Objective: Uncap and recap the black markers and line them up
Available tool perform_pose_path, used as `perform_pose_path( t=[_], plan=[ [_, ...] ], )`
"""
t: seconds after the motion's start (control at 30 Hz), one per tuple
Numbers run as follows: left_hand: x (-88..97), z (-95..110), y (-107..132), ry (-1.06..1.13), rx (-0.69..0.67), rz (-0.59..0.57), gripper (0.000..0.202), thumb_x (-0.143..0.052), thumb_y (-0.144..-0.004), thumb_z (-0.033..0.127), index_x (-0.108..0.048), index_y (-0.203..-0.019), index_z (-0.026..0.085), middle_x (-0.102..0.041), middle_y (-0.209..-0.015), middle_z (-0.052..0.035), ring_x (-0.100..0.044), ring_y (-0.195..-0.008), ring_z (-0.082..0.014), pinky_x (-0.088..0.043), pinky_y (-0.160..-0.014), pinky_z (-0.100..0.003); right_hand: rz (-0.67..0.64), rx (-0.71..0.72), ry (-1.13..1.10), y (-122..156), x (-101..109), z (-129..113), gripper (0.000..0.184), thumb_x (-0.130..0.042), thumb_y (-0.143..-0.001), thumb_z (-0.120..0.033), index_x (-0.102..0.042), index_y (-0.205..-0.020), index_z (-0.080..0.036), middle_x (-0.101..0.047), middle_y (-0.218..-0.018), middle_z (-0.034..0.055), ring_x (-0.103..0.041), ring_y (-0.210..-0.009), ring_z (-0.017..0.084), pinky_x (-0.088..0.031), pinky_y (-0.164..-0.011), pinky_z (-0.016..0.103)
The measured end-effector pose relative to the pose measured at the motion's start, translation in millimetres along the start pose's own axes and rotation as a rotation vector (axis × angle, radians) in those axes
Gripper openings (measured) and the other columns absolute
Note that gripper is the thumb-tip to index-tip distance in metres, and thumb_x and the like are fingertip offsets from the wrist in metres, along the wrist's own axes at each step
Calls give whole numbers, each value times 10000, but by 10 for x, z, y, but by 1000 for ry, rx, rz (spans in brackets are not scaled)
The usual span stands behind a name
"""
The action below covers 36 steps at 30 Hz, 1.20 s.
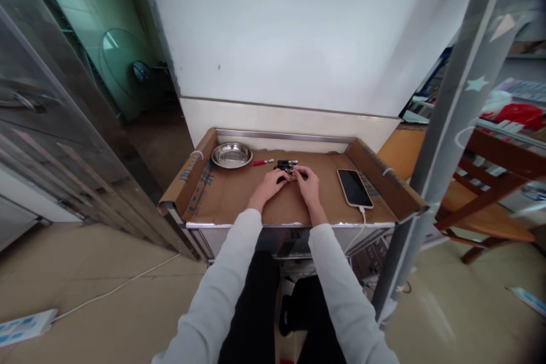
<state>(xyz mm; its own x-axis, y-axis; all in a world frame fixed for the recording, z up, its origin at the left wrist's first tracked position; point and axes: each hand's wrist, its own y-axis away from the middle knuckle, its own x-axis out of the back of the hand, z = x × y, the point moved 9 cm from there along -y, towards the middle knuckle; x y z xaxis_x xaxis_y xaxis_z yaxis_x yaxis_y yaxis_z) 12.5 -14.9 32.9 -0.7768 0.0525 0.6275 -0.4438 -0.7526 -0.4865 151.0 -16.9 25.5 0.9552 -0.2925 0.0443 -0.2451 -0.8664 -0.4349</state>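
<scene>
My left hand (271,185) and my right hand (307,183) meet over the middle of the cardboard-lined table top (239,205). The fingers of both are closed in a pinch, the fingertips nearly touching. Small dark pieces show at the fingertips of each hand, too small to name with certainty. Just beyond the fingers lies a small group of black pen-like sticks (285,164) with pale or shiny ends. To their left, a red pen-like stick (259,162) with a whitish end lies on the cardboard, apart from both hands.
A round metal dish (231,156) stands at the back left. On the right lies a phone (355,187) with a white cable (362,217). Folded cardboard sides (384,182) edge the table. A grey post (447,85) and wooden chair (482,205) stand to the right.
</scene>
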Motion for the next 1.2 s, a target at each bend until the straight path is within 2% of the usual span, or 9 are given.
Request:
perform_pose_path(
  t=[0.13,0.23,0.33,0.4,0.5,0.63,0.9,1.03,1.2],
  plan=[
    [8,-8,-16,-149,0,27,191,-499,-797,88,-637,-882,189,-623,-1055,-68,-547,-1062,-208,-412,-968,-387,-144,104,123,86,-153,-117,174,-565,-784,-291,-658,-907,-210,-691,-941,44,-624,-875,171,-453,-894,328],
    [134,-95,-2,-167,73,162,273,-451,-769,24,-623,-915,177,-581,-1120,-87,-501,-1134,-218,-384,-999,-407,-292,153,240,161,-302,-123,208,-498,-815,-210,-637,-969,-223,-682,-986,43,-620,-914,179,-438,-903,334],
    [233,-187,30,-112,145,252,284,-425,-758,10,-620,-894,164,-574,-1023,-86,-515,-1076,-209,-412,-958,-385,-399,186,379,246,-396,-108,301,-441,-833,-158,-592,-1086,-222,-654,-1067,59,-601,-959,188,-428,-897,339],
    [215,-186,32,-55,137,218,293,-422,-744,6,-618,-895,164,-575,-962,-72,-535,-997,-191,-436,-911,-352,-430,225,484,303,-410,-139,329,-429,-846,-152,-566,-1139,-210,-624,-1122,79,-571,-1007,197,-413,-907,342],
    [130,-112,34,-75,113,100,316,-458,-724,30,-614,-941,197,-593,-969,-47,-537,-958,-195,-426,-901,-364,-339,279,712,336,-311,-231,284,-480,-852,-210,-584,-1115,-186,-582,-1134,118,-514,-1052,240,-385,-912,376],
    [76,-59,66,-228,164,10,283,-527,-729,114,-612,-972,233,-607,-982,-43,-532,-960,-239,-392,-917,-431,-186,231,923,310,-143,-232,241,-538,-844,-304,-623,-1031,-178,-560,-1022,125,-494,-981,265,-379,-864,396],
    [65,-81,74,-151,96,77,302,-424,-753,15,-589,-945,180,-587,-935,-67,-550,-912,-193,-445,-877,-357,-236,206,759,252,-206,-23,257,-405,-889,-202,-656,-935,-166,-557,-920,102,-505,-874,211,-408,-821,335],
    [12,-32,28,-26,-3,55,307,-395,-786,9,-571,-971,180,-560,-1010,-67,-557,-947,-168,-454,-899,-334,-252,252,833,237,-283,-56,316,-357,-885,-147,-648,-1004,-176,-560,-934,98,-496,-880,205,-403,-820,322],
    [-18,-133,-56,67,39,77,214,-442,-804,23,-559,-911,168,-511,-995,-51,-586,-861,-129,-492,-857,-304,-259,259,948,114,-330,-88,343,-330,-881,-118,-638,-1022,-172,-561,-983,114,-498,-878,202,-385,-805,308]
  ],
)
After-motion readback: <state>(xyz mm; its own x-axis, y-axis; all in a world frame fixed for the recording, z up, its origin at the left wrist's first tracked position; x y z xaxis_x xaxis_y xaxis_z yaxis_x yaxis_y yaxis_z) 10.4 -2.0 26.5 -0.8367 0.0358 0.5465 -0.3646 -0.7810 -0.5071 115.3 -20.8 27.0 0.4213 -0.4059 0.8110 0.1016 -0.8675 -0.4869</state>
